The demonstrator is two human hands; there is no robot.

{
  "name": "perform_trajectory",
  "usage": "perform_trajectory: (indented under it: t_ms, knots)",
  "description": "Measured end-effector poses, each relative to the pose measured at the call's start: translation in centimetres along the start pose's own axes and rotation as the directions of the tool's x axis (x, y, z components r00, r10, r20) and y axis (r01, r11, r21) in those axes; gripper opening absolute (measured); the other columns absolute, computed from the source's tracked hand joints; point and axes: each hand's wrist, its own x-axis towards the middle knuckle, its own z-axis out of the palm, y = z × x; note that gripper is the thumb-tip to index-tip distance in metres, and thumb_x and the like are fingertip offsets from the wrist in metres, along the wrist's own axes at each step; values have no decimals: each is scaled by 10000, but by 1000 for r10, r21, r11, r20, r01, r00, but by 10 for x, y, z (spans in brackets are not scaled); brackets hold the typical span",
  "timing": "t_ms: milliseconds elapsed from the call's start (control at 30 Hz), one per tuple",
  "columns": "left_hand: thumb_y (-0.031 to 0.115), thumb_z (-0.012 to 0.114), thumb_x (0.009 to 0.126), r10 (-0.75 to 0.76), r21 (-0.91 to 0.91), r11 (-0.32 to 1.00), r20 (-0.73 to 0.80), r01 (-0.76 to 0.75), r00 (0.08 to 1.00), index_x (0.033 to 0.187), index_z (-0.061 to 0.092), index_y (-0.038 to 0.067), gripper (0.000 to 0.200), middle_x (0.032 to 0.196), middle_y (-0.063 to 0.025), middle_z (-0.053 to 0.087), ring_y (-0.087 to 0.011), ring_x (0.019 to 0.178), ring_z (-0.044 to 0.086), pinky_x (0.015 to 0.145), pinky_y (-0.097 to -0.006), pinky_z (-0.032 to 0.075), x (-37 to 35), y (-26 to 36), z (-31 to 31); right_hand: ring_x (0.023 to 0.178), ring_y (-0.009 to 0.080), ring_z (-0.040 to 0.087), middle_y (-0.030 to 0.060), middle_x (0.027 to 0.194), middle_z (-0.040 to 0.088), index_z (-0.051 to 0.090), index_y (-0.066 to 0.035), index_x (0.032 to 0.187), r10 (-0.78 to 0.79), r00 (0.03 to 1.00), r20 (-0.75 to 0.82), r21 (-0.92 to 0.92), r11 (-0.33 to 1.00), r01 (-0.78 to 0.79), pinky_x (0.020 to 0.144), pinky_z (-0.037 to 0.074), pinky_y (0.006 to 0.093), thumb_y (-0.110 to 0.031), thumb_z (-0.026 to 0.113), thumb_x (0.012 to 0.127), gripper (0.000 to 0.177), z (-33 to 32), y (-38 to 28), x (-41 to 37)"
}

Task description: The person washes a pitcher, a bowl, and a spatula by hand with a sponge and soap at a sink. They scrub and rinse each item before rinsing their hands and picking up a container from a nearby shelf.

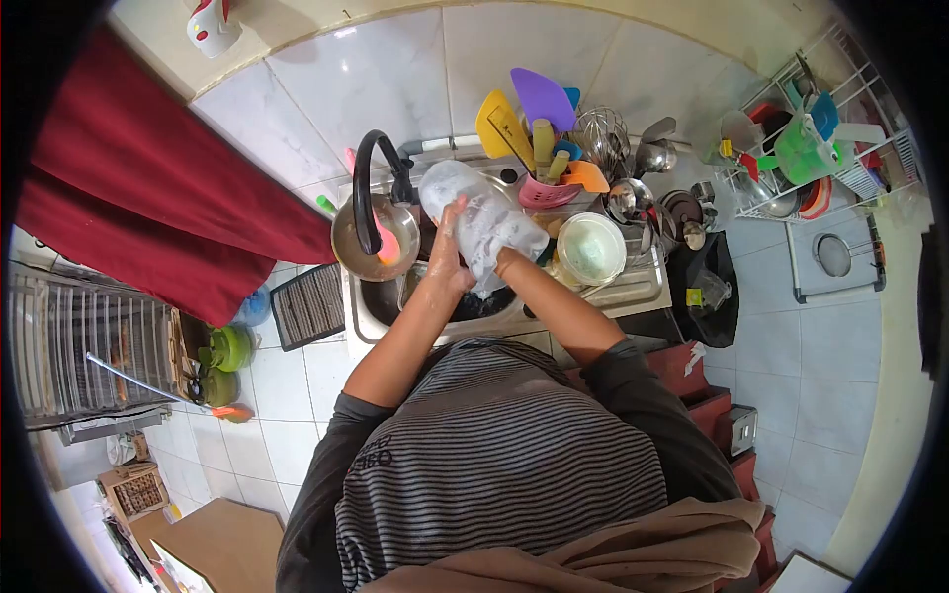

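Observation:
Over the sink [372,334], my left hand [450,242] is closed around the near side of a clear, sudsy plastic container [484,212]. My right hand [509,262] reaches into its open end, and its fingers are hidden by the wet plastic and foam. The container is tilted, with its opening toward the right. Just left of it the black faucet [366,188] curves over a metal bowl [346,242] that holds something pink and orange. On the right, a round white tub [591,247] with whitish liquid stands on the sink's edge.
Behind the sink, a pink basket [550,194] holds spatulas and a whisk. Metal ladles and stacked dishes [682,212] stand right of it. A wire rack [761,198] with dishes is at the far right. A red curtain [168,188] hangs at the left.

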Motion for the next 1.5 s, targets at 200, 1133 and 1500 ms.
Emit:
perform_trajectory:
  t_ms: [200, 1133, 1500]
  knots:
    - [433, 635, 727, 88, -82, 993, 65, -82, 994, 1166, 436, 46, 618, 1055, -131, 551, -280, 963, 558, 860, -433, 457, -12, 39, 6, 1163, 231, 409, 104, 1270, 431, 388, -69, 1269, -36, 995, 88, 26, 999, 34, 1000, 303, 341, -268, 423, 863, 454, -4, -27, -26]
    - [421, 650, 723, 128, 41, 990, 141, -135, 982, 1138, 465, 40, 593, 978, -126, 570, -249, 891, 578, 813, -397, 481, 14, 37, 1, 1076, 216, 455, 122, 1172, 468, 357, -59, 1282, 117, 993, -35, 736, 675, -54, 947, 362, 300, -258, 406, 917, 419, 23, 1, 23]
    - [497, 642, 686, -83, -74, 993, 158, 96, 984, 1158, 454, 84, 655, 1054, -93, 549, -267, 966, 539, 874, -441, 433, 5, 24, -9, 1015, 200, 487, 88, 1122, 502, 432, -37, 1196, 178, 984, 30, 535, 828, -166, 893, 399, 287, -268, 446, 888, 386, 8, -9, 3]
